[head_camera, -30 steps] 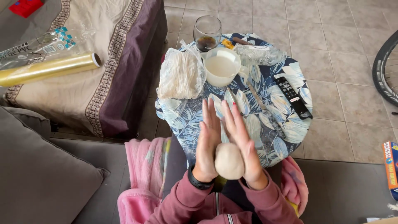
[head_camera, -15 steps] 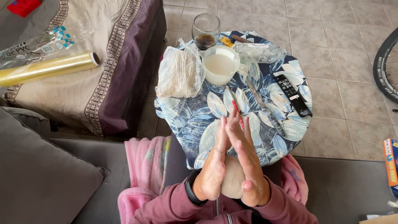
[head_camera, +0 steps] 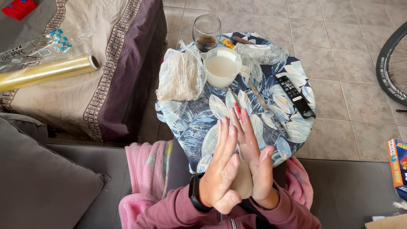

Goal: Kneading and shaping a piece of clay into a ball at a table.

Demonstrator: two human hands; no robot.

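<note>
A pale, rounded lump of dough (head_camera: 242, 180) is pressed between the left hand (head_camera: 221, 171) and right hand (head_camera: 255, 159), fingers (head_camera: 227, 135) straight and together, above the round leaf-patterned worktop (head_camera: 190, 123).

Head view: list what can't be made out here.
- Dough ball: mostly covered by the left hand and right hand pressed around it.
- Bicycle wheel: cut off by the right edge.
- Colourful box: cut off by the right edge.
- Bag: contents blurred by the plastic.
</note>
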